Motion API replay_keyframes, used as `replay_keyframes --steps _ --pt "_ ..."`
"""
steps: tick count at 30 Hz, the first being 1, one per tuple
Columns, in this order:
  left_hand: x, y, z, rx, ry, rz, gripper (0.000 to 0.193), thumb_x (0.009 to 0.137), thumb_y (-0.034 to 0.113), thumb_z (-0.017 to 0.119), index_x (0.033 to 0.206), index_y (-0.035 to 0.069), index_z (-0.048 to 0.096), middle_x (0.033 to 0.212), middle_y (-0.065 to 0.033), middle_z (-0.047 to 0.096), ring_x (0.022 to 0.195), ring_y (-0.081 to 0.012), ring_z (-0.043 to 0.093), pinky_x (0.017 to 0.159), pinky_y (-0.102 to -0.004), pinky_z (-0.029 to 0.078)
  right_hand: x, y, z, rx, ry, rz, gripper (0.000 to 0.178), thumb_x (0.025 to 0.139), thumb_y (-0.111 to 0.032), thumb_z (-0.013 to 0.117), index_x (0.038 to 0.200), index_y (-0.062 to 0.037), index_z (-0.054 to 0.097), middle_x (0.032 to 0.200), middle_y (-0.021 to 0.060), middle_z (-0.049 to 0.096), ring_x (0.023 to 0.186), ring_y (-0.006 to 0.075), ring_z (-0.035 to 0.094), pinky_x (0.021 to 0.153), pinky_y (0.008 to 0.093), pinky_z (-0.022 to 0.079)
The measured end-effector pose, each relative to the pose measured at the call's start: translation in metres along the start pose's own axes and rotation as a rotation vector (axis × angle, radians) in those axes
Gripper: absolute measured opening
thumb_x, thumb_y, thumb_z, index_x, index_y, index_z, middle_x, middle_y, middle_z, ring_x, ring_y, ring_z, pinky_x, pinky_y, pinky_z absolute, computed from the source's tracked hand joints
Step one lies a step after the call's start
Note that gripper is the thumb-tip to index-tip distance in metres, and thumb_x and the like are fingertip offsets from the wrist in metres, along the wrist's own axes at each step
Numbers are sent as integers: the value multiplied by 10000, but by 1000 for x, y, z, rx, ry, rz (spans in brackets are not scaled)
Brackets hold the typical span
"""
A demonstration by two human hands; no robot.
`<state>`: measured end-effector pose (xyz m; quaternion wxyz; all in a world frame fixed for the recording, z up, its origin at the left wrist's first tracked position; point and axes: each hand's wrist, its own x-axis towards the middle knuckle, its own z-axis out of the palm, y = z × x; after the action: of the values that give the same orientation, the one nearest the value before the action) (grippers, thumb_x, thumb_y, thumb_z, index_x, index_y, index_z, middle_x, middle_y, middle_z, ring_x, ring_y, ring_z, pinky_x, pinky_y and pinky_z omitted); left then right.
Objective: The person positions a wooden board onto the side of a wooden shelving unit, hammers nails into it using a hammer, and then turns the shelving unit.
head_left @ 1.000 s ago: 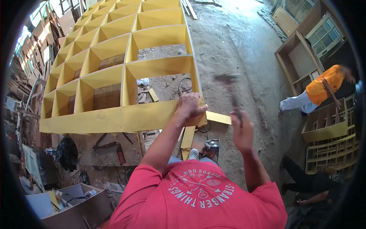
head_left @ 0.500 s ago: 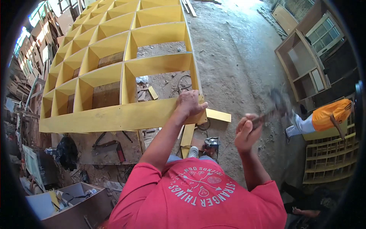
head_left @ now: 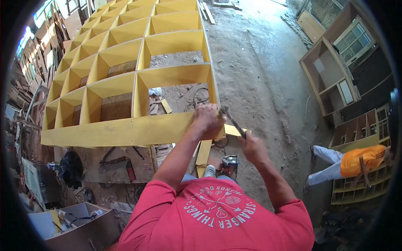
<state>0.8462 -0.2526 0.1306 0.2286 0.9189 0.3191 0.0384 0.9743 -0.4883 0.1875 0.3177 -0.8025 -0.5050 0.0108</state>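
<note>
Hammer point(head_left: 231, 120): gripped by right hand point(head_left: 252, 147), fingers wrapped tight round the handle; head down at the near right corner of the yellow shelf frame point(head_left: 125, 83), just beside the left hand.
Left hand point(head_left: 208, 120): pressed over the corner of the front board point(head_left: 121, 131), fingers curled down on its top edge, holding the board steady.
Shelf frame: large yellow grid of open square compartments, lying flat over the dirt floor point(head_left: 259, 75); dividers all appear in place across the visible rows.
Front board: long yellow plank closing the near edge of the grid; sits flush along its length as far as can be seen.
Progress (judgement): grid looks assembled and the front board fitted; work now is on fastening its right-hand corner. No nail can be made out, so how far this joint is driven cannot be told. Rest of the board's joints cannot be checked from this view.
Loose parts: short yellow strip point(head_left: 233, 130) sticking out past the corner; another yellow offcut point(head_left: 204, 151) below it.
Surroundings: power tool point(head_left: 229, 161) on the floor near the person's foot; second person in orange shirt point(head_left: 362, 159) bent over other shelving at far right, well apart.
</note>
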Motion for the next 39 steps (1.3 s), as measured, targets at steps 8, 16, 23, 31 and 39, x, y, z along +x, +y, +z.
replay_keyframes --steps 8,16,23,31,39 --pt "-8 13 -29 25 25 1 659 850 604 753 1218 58 715 1181 -212 760 1156 -362 718 1064 -490 519 -9 -45 -34 503 261 96 160 1062 -159 633 1136 -18 621 859 206 735 797 394 767 662 485 550" --pt "17 -18 7 -36 73 -8 654 842 623 744 1166 54 735 1159 -210 764 1130 -359 715 1042 -475 521 14 -37 -19 -51 -206 86 184 1066 -166 627 1211 -55 642 796 256 693 781 475 710 656 508 526" --pt "3 0 -14 -40 67 34 718 836 645 742 1188 20 713 1162 -210 765 1115 -370 712 1050 -453 517 -8 -21 -1 -40 -49 149 138 1038 -113 658 1137 -30 610 868 274 709 825 494 710 670 521 541" --pt "-4 4 -25 -32 99 -34 699 840 638 745 1189 33 709 1181 -199 763 1123 -365 716 1086 -460 489 -2 -20 12 -2 -177 157 363 1092 -404 581 1165 -49 581 829 290 704 851 561 682 725 675 501" --pt "-23 -18 -29 22 119 -38 781 906 767 617 1091 22 760 1122 -247 767 1102 -400 730 1027 -495 536 -35 2 21 186 -213 294 350 1086 -387 627 1081 -38 641 781 226 617 746 413 632 682 489 482"
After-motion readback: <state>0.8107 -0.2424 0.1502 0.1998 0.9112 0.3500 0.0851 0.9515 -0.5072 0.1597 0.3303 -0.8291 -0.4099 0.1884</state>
